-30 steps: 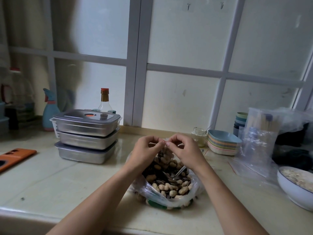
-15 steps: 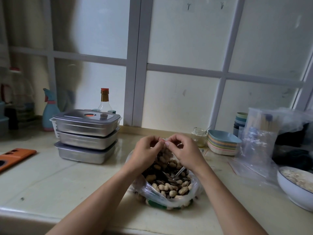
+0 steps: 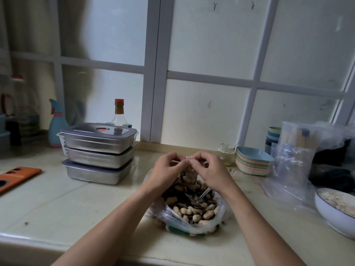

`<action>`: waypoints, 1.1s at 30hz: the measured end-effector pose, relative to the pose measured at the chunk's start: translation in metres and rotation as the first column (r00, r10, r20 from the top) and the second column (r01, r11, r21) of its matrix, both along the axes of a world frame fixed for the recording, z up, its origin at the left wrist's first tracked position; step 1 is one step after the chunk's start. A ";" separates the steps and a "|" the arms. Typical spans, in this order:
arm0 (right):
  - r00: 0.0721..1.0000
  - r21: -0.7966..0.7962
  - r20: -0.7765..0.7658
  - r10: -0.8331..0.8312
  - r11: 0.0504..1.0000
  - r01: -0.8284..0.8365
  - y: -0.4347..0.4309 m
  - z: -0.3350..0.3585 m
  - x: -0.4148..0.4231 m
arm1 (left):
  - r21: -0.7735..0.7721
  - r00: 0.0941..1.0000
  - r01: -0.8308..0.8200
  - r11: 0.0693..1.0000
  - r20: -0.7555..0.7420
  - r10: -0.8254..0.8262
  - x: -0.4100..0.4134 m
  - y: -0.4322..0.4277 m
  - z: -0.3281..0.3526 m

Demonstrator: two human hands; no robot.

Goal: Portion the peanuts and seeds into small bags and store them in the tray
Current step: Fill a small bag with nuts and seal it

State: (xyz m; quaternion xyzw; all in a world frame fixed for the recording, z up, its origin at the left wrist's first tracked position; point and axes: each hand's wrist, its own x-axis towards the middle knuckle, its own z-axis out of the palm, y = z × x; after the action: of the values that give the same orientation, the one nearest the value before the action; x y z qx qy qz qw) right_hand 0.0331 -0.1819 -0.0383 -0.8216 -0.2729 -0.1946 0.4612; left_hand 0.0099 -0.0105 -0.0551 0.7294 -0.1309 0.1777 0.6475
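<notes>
A small clear zip bag holding peanuts hangs upright over a large open plastic bag of peanuts and dark seeds on the counter. My left hand and my right hand both pinch the small bag's red-lined top edge, fingertips nearly meeting at the middle. A metal spoon lies in the large bag. Three stacked steel trays with lids stand at the left.
An orange phone lies far left. A spray bottle and a glass bottle stand behind the trays. At the right are a small jar, stacked coloured dishes, a sheaf of clear bags and a white bowl.
Both hands stay on the small bag's top; the fingertips have drawn slightly closer together along the seal. Nothing else has moved.
</notes>
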 end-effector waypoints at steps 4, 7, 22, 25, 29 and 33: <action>0.998 -0.048 0.058 -0.007 0.999 0.010 0.002 -0.002 0.001 | -0.008 1.000 -0.002 1.000 0.004 0.002 0.001 0.003 0.000; 0.997 -0.050 0.080 -0.007 0.999 0.011 0.001 -0.002 0.003 | -0.013 0.999 -0.028 1.000 0.026 0.028 0.000 0.003 0.001; 0.990 -0.083 0.140 -0.022 0.996 0.034 -0.001 -0.001 0.004 | 0.028 0.992 -0.095 0.995 0.081 0.092 -0.002 0.004 0.003; 0.995 -0.031 0.092 -0.026 0.999 0.029 -0.001 -0.002 0.005 | -0.037 0.993 -0.106 0.994 0.049 0.108 -0.001 0.007 0.002; 0.996 -0.051 0.073 -0.055 0.997 0.059 -0.004 -0.002 0.006 | -0.054 0.994 -0.110 0.992 0.007 0.110 0.001 0.009 0.001; 0.993 -0.130 0.104 -0.054 0.989 0.068 -0.006 -0.001 0.004 | 0.041 0.998 -0.052 0.998 -0.017 0.053 -0.003 0.005 0.001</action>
State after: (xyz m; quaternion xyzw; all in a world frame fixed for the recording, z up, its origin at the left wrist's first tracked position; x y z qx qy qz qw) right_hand 0.0372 -0.1877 -0.0395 -0.8478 -0.2826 -0.2308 0.3849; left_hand 0.0064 -0.0055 -0.0538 0.7472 -0.1093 0.1854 0.6288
